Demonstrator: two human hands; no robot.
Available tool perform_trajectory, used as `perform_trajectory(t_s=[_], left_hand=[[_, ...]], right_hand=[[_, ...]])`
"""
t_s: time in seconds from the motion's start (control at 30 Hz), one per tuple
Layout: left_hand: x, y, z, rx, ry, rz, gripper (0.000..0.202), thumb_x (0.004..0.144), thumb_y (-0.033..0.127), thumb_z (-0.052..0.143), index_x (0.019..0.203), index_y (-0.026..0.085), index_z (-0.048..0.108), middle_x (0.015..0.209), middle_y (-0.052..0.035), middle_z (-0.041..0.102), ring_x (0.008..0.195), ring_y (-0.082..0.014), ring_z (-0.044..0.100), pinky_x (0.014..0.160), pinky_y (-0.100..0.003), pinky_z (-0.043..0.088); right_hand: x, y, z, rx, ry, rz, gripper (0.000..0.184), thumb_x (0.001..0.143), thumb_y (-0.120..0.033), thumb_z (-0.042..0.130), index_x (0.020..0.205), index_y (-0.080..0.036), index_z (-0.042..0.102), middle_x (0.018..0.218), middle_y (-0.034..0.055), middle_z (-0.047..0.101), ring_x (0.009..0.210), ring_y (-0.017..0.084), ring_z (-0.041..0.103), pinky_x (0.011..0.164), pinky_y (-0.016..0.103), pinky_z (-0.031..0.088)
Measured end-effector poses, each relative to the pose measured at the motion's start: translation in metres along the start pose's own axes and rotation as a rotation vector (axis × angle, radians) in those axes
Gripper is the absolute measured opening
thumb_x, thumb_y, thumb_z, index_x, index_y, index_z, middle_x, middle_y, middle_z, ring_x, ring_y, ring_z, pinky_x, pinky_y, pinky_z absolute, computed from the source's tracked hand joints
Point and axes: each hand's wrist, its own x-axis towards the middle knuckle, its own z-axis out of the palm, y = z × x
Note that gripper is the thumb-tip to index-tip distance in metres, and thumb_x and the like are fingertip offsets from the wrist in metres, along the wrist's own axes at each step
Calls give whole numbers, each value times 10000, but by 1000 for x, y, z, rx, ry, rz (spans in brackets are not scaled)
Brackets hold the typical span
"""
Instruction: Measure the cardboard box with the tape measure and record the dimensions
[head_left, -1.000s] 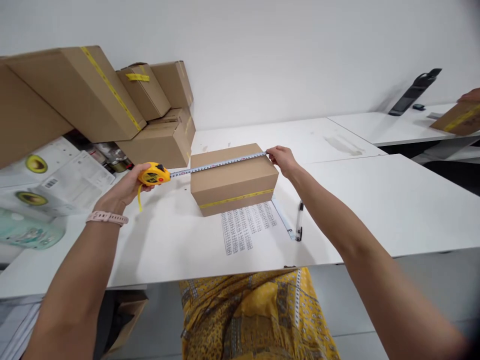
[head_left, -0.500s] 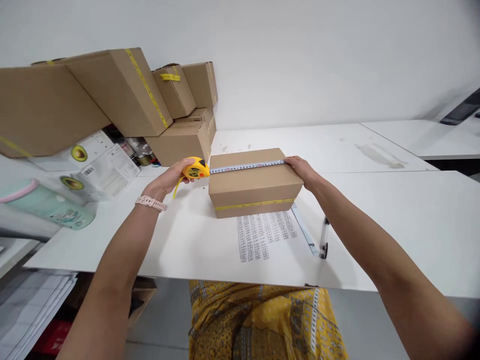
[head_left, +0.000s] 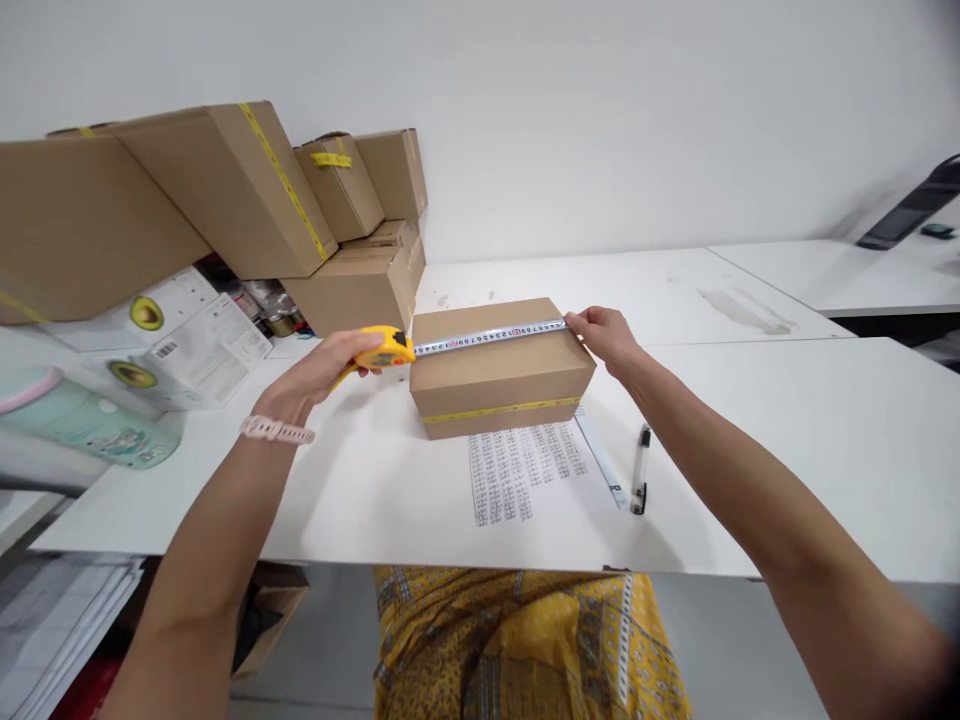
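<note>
A brown cardboard box (head_left: 502, 372) with a yellow strip along its front side sits on the white table. My left hand (head_left: 336, 362) is closed around a yellow tape measure (head_left: 387, 347) at the box's left edge. From its case the numbered blade (head_left: 487, 337) stretches across the box top to the right edge. There my right hand (head_left: 600, 330) pinches the blade's far end between thumb and fingers. Under the front of the box lies a printed sheet (head_left: 517, 475), its upper part hidden.
A pen (head_left: 640, 470) lies right of the sheet. Several cardboard boxes (head_left: 352, 285) are stacked at the back left, above a white carton with avocado pictures (head_left: 202, 350). A mint-green bottle (head_left: 97, 420) stands at the left. The white table's (head_left: 360, 540) front edge runs before my lap.
My left hand has turned the tape measure case and shifted slightly left. My right hand still grips the blade's end, with its fingers now more raised. The whole view has shifted a little.
</note>
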Motion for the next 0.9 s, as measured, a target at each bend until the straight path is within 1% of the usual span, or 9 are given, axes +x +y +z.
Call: perform_trajectory(t_s=[0.1,0.17,0.23,0.33,0.4,0.5,0.6,0.73,0.9], left_hand=[[-49,3,32,-49,-208,-26,419,740,422,787,1086,187,761,976,-99,756,792,-221,682,607,-295,514],[-85,0,75,-276,-457,-160,580,760,436,791,1282,223,653,1123,-128,733,804,-244,718,567,-310,544],[-112,-4,127,-533,-605,-262,610,723,394,853,1249,238,587,1124,-120,712,818,-237,734,613,-320,583],[-122,-1,196,-833,-496,-238,586,710,462,859,1133,232,526,1101,-96,677,772,-199,726,618,-320,602],[-111,9,224,-896,-398,-205,589,709,528,847,1094,227,519,1132,-91,642,758,-196,723,592,-328,612],[-87,26,237,-889,-302,-150,604,706,618,815,1051,193,559,1061,-73,624,712,-183,712,558,-317,609],[-74,35,238,-873,-270,-136,619,709,656,792,1029,172,575,980,-60,625,675,-169,696,530,-299,598],[-79,35,244,-892,-263,-177,616,708,636,804,1032,190,529,1017,-38,606,680,-158,698,521,-289,602],[-90,35,255,-927,-268,-197,575,735,599,800,1039,212,503,1046,-15,582,703,-160,710,531,-282,609]], right_hand=[[1,-14,-9,150,7,-149,266,900,-326,676,690,-209,562,741,8,600,751,148,513,731,304,433],[1,-27,-8,177,-59,-239,224,900,-341,676,735,-208,603,811,17,642,807,153,537,775,304,442],[4,-40,2,114,-190,-279,199,906,-356,667,776,-205,647,883,33,675,848,165,560,812,320,446],[18,-56,28,-43,-347,-257,205,906,-358,666,777,-199,670,906,60,685,849,192,576,826,358,453],[31,-63,44,-117,-350,-238,209,878,-334,707,730,-197,651,878,70,673,836,201,569,829,371,453],[44,-64,54,-151,-309,-207,223,826,-325,768,711,-209,617,800,61,641,809,202,549,809,370,457],[37,-53,47,-104,-347,-176,226,841,-417,745,809,-229,624,748,37,630,764,194,535,746,356,462],[20,-37,36,-26,-449,-174,292,889,-524,654,962,-242,647,773,41,673,723,198,549,671,351,456],[39,-37,46,-140,-543,-220,187,851,-405,696,835,-224,649,746,37,662,645,174,525,641,347,448]])
